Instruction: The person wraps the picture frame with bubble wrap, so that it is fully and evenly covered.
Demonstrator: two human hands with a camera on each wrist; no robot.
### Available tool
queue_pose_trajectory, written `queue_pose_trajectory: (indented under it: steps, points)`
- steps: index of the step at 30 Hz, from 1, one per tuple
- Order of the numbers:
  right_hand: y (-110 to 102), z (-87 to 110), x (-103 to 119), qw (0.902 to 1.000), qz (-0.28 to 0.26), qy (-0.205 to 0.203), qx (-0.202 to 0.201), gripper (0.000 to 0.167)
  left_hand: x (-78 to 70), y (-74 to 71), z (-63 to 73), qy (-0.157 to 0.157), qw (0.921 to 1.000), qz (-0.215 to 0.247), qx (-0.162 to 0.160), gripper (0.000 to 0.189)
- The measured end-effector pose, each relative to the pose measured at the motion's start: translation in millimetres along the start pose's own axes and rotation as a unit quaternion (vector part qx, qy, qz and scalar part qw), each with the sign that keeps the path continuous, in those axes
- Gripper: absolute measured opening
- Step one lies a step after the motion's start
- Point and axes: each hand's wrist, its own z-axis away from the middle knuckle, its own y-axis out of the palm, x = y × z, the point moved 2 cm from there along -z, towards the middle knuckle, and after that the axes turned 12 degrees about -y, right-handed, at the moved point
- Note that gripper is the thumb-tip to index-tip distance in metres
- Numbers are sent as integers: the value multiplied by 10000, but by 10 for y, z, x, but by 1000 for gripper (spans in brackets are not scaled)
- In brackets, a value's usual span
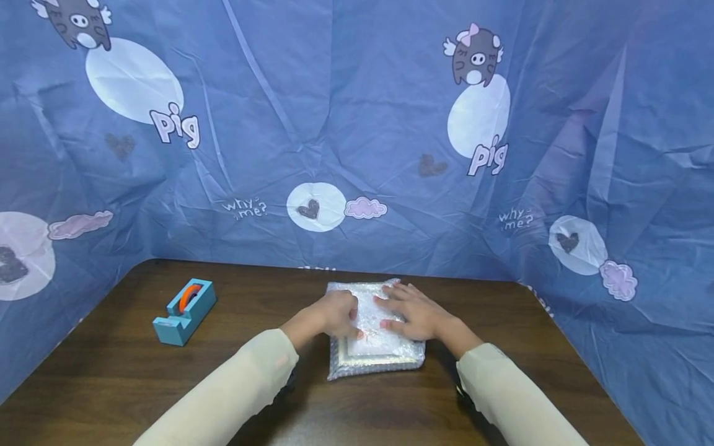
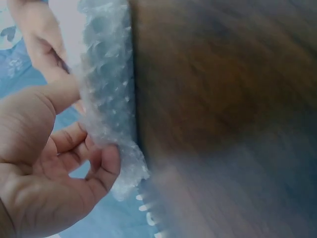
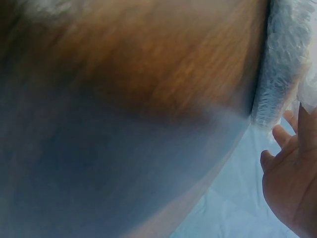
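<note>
A flat rectangular package in bubble wrap (image 1: 379, 365) lies on the table, with a pale frame-like border showing through. My left hand (image 1: 336, 314) is at its left side, fingers curled against the wrap; the left wrist view has the thumb over the bubble wrap (image 2: 106, 74) and fingertips gripping near its corner. Across the package's upper right, my right hand (image 1: 415, 314) rests with fingers spread. In the right wrist view the right hand (image 3: 292, 173) is partly cut off beside the wrapped edge (image 3: 282, 69), its fingers extended.
A blue tape dispenser (image 1: 186, 313) with an orange roll stands on the left of the dark wooden table (image 1: 251, 285). Behind and beside the table hangs a blue printed cloth (image 1: 357, 136).
</note>
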Motion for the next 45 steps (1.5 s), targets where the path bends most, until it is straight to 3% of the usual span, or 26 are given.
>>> queue_pose_trajectory:
  steps: [3,10,14,20,24,32,41,45]
  points:
    - [0,3,-6,10000,14,-1,8,62,17,-17,-2,139,9998,116,29,24]
    - [9,-9,4,9995,262,69,178,64,55,-31,42,62,9968,788,120,15]
    - [-10,-26,38,9981,547,23,274,66,61,-26,79,52,9980,626,39,12]
    - [-33,-39,50,9963,789,-18,334,64,64,-25,104,463,9975,478,-231,10]
    - [-62,-39,55,9968,701,-5,388,62,82,-35,100,694,9947,628,-415,7]
    - [-125,-46,20,9982,-505,3,-324,51,116,-57,89,709,9902,1140,-384,4]
    - [-230,-93,58,9994,21,166,-289,63,136,-120,50,860,9855,1205,-829,9]
    - [-334,-67,104,9987,-5,216,-451,62,162,-209,100,917,9819,1212,-1128,7]
